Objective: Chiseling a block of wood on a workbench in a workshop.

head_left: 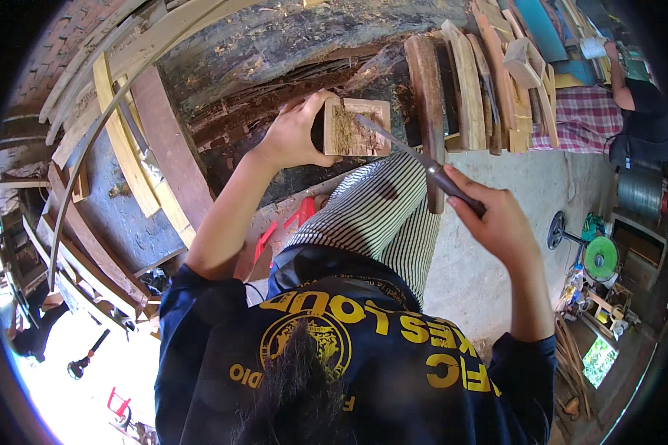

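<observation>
My left hand (293, 133) is wrapped round the left side of a small square wooden box (382, 137), which has brown shavings or debris inside. My right hand (490, 219) grips the dark handle of a long metal-bladed tool (408, 148), angled up and leftward so that its tip lies inside the box. The box is above my striped-trouser lap (356, 222), near a long brown wooden piece (423, 89) at its right.
A dark, debris-strewn bench (252, 67) lies ahead, with boards (126, 148) at left and stacked wood pieces (471, 89) at right. Another person (631, 119) works at the upper right beside checked cloth (579, 119). A green fan (600, 258) stands at right.
</observation>
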### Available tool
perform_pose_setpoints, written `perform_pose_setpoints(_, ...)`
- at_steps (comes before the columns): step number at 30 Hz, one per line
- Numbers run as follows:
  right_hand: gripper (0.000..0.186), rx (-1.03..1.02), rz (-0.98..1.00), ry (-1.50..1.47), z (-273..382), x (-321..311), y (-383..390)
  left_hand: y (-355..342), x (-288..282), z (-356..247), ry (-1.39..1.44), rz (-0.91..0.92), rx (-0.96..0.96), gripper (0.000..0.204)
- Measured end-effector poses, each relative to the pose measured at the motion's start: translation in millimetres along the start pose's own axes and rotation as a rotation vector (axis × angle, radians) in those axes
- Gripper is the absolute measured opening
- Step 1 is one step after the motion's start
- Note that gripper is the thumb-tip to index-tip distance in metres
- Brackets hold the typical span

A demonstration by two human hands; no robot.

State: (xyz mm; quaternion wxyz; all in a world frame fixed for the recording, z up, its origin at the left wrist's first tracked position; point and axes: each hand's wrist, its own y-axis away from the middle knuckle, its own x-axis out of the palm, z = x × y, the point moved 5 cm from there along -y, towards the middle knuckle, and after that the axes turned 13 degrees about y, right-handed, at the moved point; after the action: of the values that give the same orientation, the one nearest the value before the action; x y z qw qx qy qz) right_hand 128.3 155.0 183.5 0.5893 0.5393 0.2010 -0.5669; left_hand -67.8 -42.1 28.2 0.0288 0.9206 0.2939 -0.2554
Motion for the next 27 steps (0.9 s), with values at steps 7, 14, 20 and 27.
perform_pose_setpoints(7, 0.042, -0.211, 0.089, 0.364, -21.7, -42.4, -53.4, -4.0, -0.3, 4.0, 0.025, 0.153, -0.066, 0.102)
perform_pose_setpoints(14, 0.047, -0.272, 0.261, 0.17, -42.6, -40.3, -94.4, -7.7, 2.3, 9.7, -0.015, 0.185, 0.027, 0.103)
perform_pose_setpoints(20, 0.045, -0.384, 0.181, 0.14, -43.1, -35.7, -98.5, -9.4, 5.1, 11.4, 0.012, 0.188, 0.056, 0.106)
perform_pose_setpoints(27, 0.043, -0.409, 0.108, 0.322, -42.0, -41.5, -107.2, -9.3, 5.2, 15.5, -0.049, 0.175, 0.056, 0.107)
